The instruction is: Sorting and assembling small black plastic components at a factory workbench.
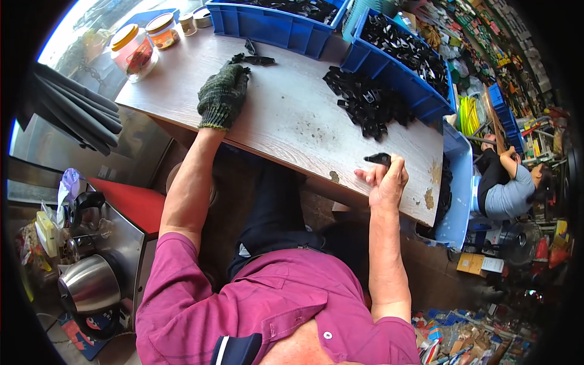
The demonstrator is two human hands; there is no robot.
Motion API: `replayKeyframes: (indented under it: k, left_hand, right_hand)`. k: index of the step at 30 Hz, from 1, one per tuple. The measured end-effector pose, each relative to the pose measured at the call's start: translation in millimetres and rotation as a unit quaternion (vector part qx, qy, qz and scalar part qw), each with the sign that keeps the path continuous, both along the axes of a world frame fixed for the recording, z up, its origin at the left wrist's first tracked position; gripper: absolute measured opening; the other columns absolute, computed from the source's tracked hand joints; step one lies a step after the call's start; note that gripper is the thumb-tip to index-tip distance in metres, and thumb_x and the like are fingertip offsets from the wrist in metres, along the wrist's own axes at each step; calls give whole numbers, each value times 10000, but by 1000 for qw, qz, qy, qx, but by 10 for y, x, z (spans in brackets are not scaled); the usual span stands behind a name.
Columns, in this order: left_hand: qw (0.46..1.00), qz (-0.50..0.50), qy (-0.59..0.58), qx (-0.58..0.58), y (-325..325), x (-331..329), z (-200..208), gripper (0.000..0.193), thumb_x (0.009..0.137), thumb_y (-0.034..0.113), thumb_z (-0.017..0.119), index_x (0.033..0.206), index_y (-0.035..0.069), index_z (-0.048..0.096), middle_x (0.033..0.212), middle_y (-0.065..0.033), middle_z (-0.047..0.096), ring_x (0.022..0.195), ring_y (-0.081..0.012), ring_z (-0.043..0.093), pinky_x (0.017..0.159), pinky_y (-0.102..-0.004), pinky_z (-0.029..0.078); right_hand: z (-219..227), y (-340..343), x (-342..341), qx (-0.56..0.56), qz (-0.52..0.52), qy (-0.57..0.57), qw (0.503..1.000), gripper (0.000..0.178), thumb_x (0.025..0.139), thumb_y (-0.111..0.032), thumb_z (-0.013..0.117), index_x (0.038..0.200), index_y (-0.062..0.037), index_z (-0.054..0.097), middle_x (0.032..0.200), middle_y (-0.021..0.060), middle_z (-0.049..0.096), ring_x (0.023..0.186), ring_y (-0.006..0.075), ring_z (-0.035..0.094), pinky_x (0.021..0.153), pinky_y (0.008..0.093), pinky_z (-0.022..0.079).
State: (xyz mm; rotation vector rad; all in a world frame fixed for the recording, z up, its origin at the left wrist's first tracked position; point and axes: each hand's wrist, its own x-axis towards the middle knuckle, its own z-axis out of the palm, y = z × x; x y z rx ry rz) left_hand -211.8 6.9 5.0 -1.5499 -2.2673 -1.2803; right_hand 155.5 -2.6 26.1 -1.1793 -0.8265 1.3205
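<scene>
My left hand (224, 96), in a dark green knitted glove, rests over the table's far left part with its fingers curled. A small black plastic part (260, 60) sticks out at its fingertips, and a second black piece (250, 47) lies just beyond. Bare and raised above the table's near right edge, my right hand (390, 185) pinches another small black plastic part (378, 159) between thumb and forefinger. A loose pile of black plastic parts (368, 100) lies on the pale wooden table (286, 97), beyond my right hand.
Two blue crates (261, 27) (395, 76) of black parts border the table's far side. Lidded jars (132, 55) stand at the far left corner. A light blue bin (457, 188) is right of the table; a kettle (91, 283) stands left. Another person (508, 182) sits at far right.
</scene>
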Motion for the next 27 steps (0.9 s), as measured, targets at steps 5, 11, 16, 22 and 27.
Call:
replayKeyframes:
  k: [5,11,16,22,27]
  left_hand:
    - [978,42,200,-42,-129,123,-36,163,931,317,621,1016,216,715,946,-94,712,875,-364,648,785,-488,522]
    - [969,-12,228,-91,-117,132,-22,177,917,313,618,904,144,668,973,-103,675,939,-369,617,774,-511,510]
    - [965,-123,231,0,-160,541,-56,150,883,268,662,961,143,691,972,-107,675,937,-367,615,788,-494,503]
    - [964,-170,201,-24,-157,1067,56,197,867,242,685,1021,119,696,1084,-117,674,990,-361,616,802,-495,497]
    - [965,-176,191,-39,-133,1090,36,230,864,231,693,1059,110,693,1114,-135,673,1009,-366,619,817,-491,502]
  right_hand:
    - [62,224,243,-32,-58,-6,998,397,943,-369,550,668,-126,399,471,2,253,408,183,402,563,524,581]
    - [142,736,1071,-31,-260,-23,965,332,920,-359,599,833,-68,465,475,43,287,423,217,430,575,567,579]
    - [185,835,1329,-31,-322,-85,943,314,872,-324,695,855,-46,549,510,50,371,501,213,504,581,559,607]
    - [105,843,765,-59,-106,-140,983,321,830,-284,793,929,-31,623,486,-22,369,367,134,435,489,424,602]
    - [188,823,366,-115,53,-236,964,322,818,-249,812,965,-11,653,533,-40,436,370,83,433,412,304,532]
